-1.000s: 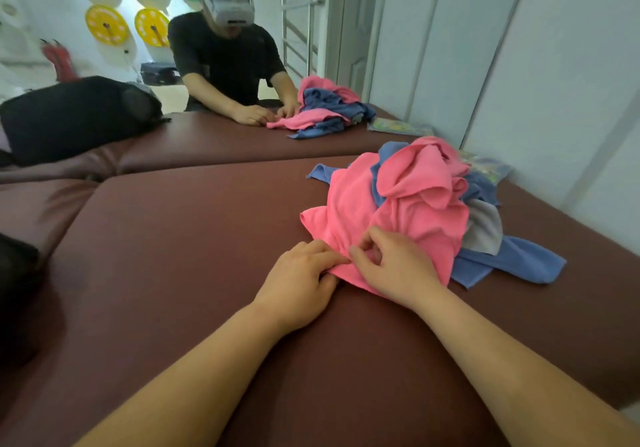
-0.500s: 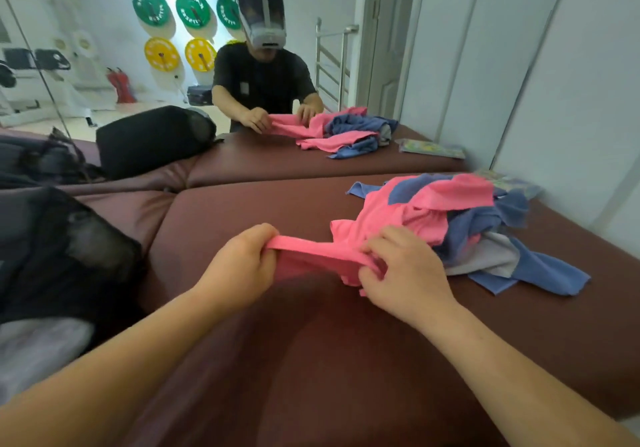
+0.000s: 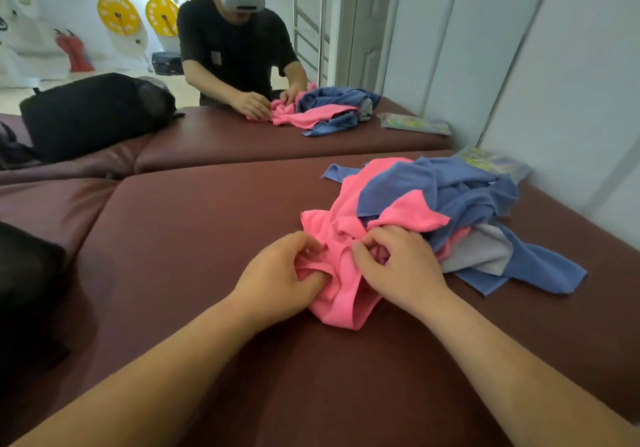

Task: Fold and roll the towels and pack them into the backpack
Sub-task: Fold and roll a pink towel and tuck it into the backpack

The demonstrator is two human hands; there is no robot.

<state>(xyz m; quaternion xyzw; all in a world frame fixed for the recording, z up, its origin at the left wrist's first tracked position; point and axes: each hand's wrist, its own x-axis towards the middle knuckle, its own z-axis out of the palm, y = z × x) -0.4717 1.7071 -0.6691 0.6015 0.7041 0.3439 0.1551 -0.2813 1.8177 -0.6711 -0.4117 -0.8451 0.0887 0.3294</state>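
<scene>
The left hand (image 3: 280, 280) and right hand (image 3: 398, 266) both pinch folds of a crumpled pink towel (image 3: 337, 294), fingers closed into the cloth. It lies bunched and wrinkled on the maroon padded table (image 3: 207, 239), at the near edge of a loose heap of blue, pink and grey towels (image 3: 460, 211).

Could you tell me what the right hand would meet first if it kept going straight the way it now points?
The right hand points up and left into the pink towel that it already grips, so it would press further into that. Beyond lies the maroon cushion, though depth is unclear.
</scene>
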